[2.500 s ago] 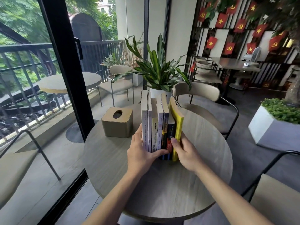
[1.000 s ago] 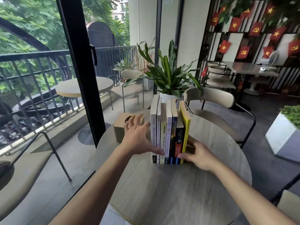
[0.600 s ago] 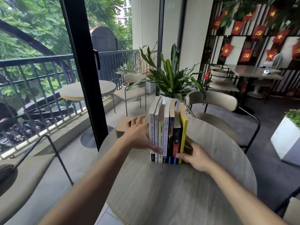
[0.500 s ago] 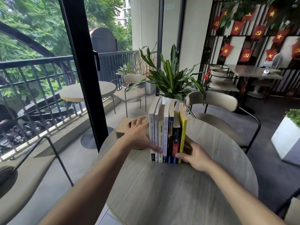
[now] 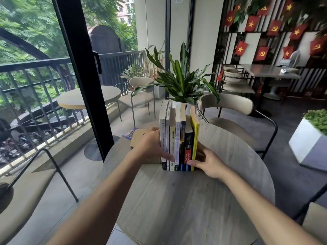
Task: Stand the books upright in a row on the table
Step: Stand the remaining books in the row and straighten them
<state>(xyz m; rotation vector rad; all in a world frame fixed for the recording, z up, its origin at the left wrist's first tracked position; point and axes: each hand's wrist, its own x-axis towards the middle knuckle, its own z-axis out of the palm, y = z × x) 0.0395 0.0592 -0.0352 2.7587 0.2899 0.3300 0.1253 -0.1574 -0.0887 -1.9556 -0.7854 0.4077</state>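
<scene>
Several books (image 5: 178, 138) stand upright in a tight row, spines toward me, on the round wooden table (image 5: 194, 200). The leftmost is white and the rightmost is yellow (image 5: 194, 137). My left hand (image 5: 152, 147) lies flat against the left side of the row, thumb across the white spines. My right hand (image 5: 208, 163) presses the right side, thumb on the lower spines near the yellow book. Both hands squeeze the row together.
A wooden tissue box (image 5: 139, 138) stands just behind my left hand, touching it. A potted plant (image 5: 180, 82) sits behind the books. A chair (image 5: 228, 106) stands at the far side of the table. A glass door frame (image 5: 83, 76) runs along the left.
The camera has tilted up and back a little. My left fingers have closed flat against the row's left side, having been spread earlier. The books have stayed upright in place.
</scene>
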